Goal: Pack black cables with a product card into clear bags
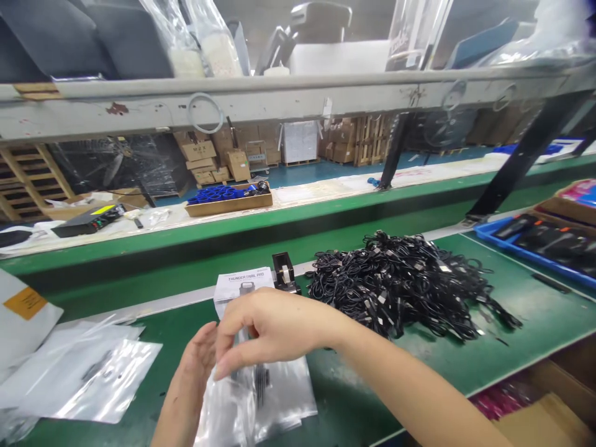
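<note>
Low in the middle, both hands work on a clear plastic bag point(261, 397) with something dark inside. My left hand point(193, 379) supports the bag from the left with its fingers against the plastic. My right hand point(272, 326) reaches in from the right and pinches the bag's top. A white printed leaflet point(242, 282) sticks up just behind my right hand. A big heap of coiled black cables point(400, 282) lies to the right on the green table point(535, 310).
A black tape dispenser point(284, 273) stands behind the leaflet. Empty clear bags point(88, 372) lie at the left. A blue tray point(540, 242) with dark devices sits far right. Cardboard boxes point(544, 416) are at the lower right. A shelf beam point(298, 99) crosses overhead.
</note>
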Motion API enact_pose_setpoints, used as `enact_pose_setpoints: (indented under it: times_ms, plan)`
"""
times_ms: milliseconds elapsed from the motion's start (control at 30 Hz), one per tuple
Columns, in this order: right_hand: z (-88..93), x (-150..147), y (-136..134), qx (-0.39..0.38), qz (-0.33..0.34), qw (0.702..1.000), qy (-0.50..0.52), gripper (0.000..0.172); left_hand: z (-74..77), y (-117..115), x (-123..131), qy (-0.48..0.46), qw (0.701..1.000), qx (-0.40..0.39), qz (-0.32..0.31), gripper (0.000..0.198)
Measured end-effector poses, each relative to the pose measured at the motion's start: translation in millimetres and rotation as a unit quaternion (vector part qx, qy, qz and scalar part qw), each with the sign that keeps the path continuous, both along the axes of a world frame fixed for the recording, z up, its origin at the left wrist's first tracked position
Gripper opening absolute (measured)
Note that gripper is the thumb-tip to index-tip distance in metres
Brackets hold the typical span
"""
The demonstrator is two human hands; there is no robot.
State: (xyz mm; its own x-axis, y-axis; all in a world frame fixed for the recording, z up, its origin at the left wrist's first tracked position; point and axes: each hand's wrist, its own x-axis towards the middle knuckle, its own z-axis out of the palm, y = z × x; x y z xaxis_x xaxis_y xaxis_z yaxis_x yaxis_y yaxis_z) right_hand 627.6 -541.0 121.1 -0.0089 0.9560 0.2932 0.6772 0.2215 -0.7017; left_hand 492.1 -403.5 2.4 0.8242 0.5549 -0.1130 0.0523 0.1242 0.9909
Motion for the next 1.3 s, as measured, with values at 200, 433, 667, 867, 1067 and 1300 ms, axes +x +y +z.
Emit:
enact_pose_setpoints:
  times_ms: [200,433,667,867,1067,1300]
  plan:
    - [4.6,1.9,-22.2,-0.006,0.011,1.0,-0.006,0.007,0.2,-7.7,-3.7,-0.013,0.991,-0.104,-0.085,0.048]
    - [-55.1,9.8,-60.3,-0.02,-0.126,0.976,0.175,0.06,-7.6,-23.1,-3.8,0.084,0.995,0.037,0.036,0.037]
    - [-106.2,-0.3,-46.7,-0.05,-0.272,0.927,0.254,0.016,-1.7,-32.5,10.1,0.056,0.998,0.032,0.026,0.051]
    - [-106.9,8.4,-45.3,-0.013,-0.296,0.917,0.267,0.013,-13.5,-30.0,19.4,0.077,0.995,0.065,-0.026,0.027]
    - [-111.7,16.0,-56.0,0.031,-0.261,0.953,0.153,0.03,-15.7,-22.8,12.3,0.062,0.988,0.137,-0.034,0.016]
    - [-122.3,11.8,-53.2,0.097,-0.264,0.949,0.144,0.039,-19.3,-41.6,26.7,0.043,0.994,-0.092,0.025,0.066]
